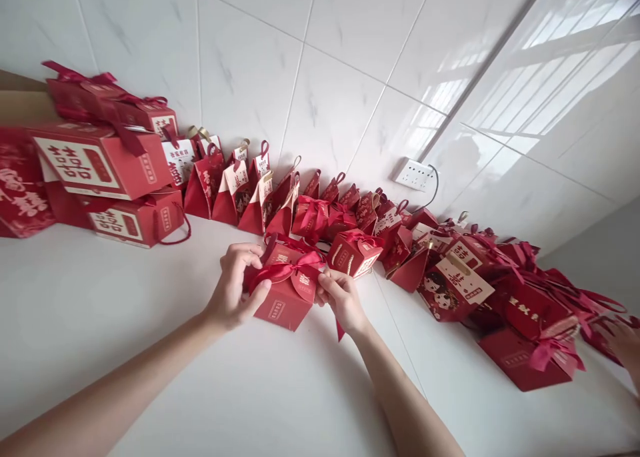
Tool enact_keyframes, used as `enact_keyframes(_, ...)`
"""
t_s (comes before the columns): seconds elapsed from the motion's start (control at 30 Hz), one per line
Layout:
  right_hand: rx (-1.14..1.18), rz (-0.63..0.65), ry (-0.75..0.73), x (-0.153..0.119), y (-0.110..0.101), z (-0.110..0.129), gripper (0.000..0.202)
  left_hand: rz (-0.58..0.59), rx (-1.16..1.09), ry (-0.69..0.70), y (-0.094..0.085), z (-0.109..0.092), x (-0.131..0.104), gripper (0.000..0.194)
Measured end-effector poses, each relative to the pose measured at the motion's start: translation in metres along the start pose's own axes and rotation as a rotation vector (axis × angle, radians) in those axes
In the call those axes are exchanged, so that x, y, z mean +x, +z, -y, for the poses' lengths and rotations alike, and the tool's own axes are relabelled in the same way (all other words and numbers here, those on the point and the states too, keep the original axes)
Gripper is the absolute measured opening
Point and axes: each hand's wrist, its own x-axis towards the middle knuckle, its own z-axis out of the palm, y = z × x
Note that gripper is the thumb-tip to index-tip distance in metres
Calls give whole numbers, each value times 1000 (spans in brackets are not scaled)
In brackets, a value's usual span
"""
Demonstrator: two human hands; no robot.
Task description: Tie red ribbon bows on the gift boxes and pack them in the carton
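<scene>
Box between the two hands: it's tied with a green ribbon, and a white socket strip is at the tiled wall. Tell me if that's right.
Not quite: the head view shows a red ribbon, not green, on the box between the two hands. The white socket strip is at the tiled wall.

Your left forearm (145,377) is bare along its whole visible length, slim and smooth in outline, broadening evenly from a narrow wrist (210,325) toward the edge where the view cuts it off. Your right forearm (405,397) is of like build: uncovered, slender, tapering to the wrist, with its upper part cropped at the bottom edge. Your left grip (233,284) and right grip (343,297) are bare human hands with slim fingers (245,249) and rounded thumb tips (263,288); nail detail is too small to certify.
</scene>
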Motion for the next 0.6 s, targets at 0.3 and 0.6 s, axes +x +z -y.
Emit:
enact_keyframes(0.3, 210, 35, 23, -4, 3, 12, 44, -144, -70, -482, -2, 7, 15, 17)
enact_keyframes(0.6, 688, -170, -104, -5, -30, 38, 47, -534, -345, -834, -10, 31, 28, 14)
